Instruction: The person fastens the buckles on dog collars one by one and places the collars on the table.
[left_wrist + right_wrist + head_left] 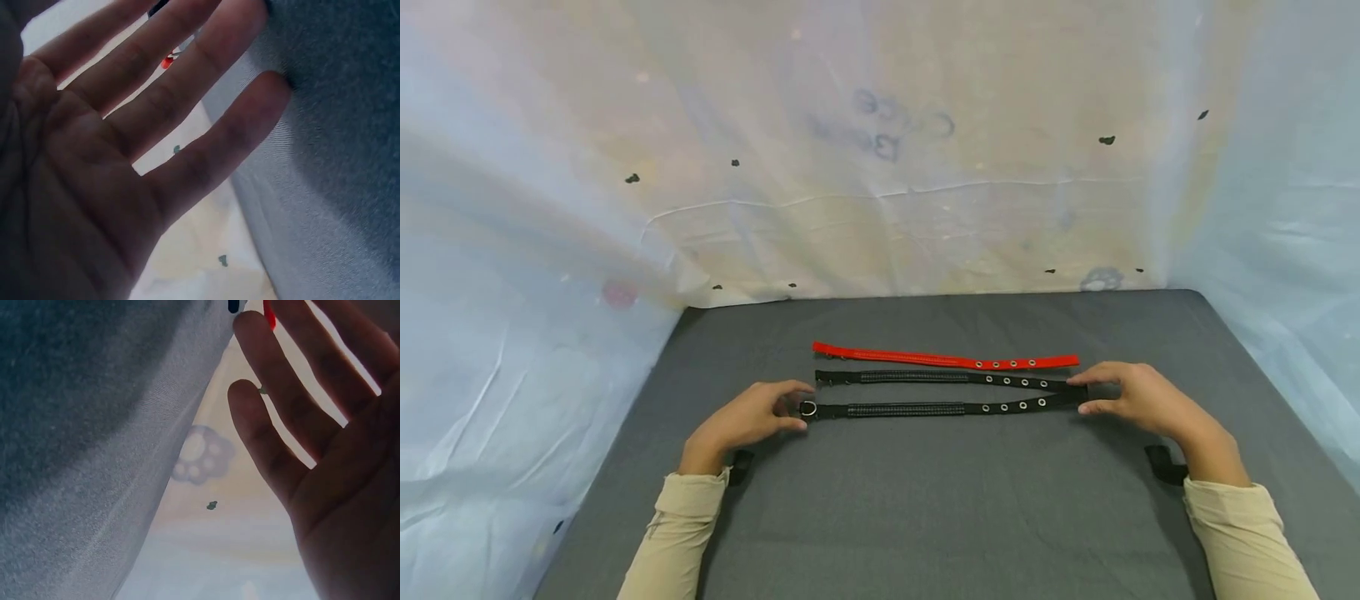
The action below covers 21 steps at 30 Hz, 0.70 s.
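Two black dog collars lie on the grey cloth, the upper one (913, 377) and the lower one (906, 410). Both have metal eyelets toward the right, where their ends come together. My left hand (748, 417) is at the lower collar's buckle end, thumb and fingers spread on either side of it. At the joined right ends, my right hand (1142, 402) has its fingertips at the strap tips; whether they touch is unclear. Both wrist views show extended fingers, with the thumbs out of sight. Behind the black pair lies a red collar (895, 357), also with eyelets.
A grey cloth (895, 508) covers the table. Pale sheeting (910, 242) with dark spots and faint blue marks rises behind it and along both sides. Black wrist straps (1163, 465) show near the cuffs.
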Each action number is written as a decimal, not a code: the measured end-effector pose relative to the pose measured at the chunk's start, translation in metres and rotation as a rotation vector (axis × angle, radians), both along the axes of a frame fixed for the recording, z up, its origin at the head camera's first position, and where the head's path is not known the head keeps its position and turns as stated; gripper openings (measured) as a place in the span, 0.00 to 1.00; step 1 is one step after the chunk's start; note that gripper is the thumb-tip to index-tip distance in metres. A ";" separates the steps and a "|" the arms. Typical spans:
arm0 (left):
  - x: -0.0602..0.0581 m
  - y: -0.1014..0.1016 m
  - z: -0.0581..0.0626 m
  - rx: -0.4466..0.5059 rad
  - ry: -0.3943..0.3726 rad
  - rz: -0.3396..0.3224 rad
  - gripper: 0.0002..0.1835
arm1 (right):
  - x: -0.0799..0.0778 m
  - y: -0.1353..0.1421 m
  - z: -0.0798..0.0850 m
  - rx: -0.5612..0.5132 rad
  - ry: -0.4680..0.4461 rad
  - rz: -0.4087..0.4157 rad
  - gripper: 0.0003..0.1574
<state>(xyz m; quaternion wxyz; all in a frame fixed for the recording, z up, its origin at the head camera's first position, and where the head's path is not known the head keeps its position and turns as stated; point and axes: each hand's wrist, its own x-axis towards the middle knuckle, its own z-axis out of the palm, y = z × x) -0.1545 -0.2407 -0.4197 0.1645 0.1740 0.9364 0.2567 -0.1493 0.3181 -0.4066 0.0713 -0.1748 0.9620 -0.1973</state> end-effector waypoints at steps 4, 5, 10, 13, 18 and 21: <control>-0.004 0.002 -0.003 -0.016 0.034 -0.009 0.22 | 0.001 0.001 -0.003 -0.002 0.011 0.009 0.26; -0.005 0.003 -0.003 -0.013 0.043 -0.016 0.21 | 0.001 0.001 -0.004 -0.005 0.015 0.009 0.25; -0.007 0.004 -0.006 0.010 0.070 -0.043 0.15 | -0.001 0.001 -0.010 -0.010 0.048 0.026 0.21; -0.006 0.003 -0.008 0.010 0.087 -0.049 0.13 | -0.004 -0.001 -0.010 -0.006 0.067 0.039 0.19; -0.004 0.002 -0.009 0.026 0.103 -0.046 0.14 | -0.006 -0.002 -0.009 -0.001 0.086 0.038 0.19; -0.003 0.003 -0.010 0.040 0.102 -0.061 0.12 | -0.005 0.000 -0.010 -0.008 0.079 0.037 0.19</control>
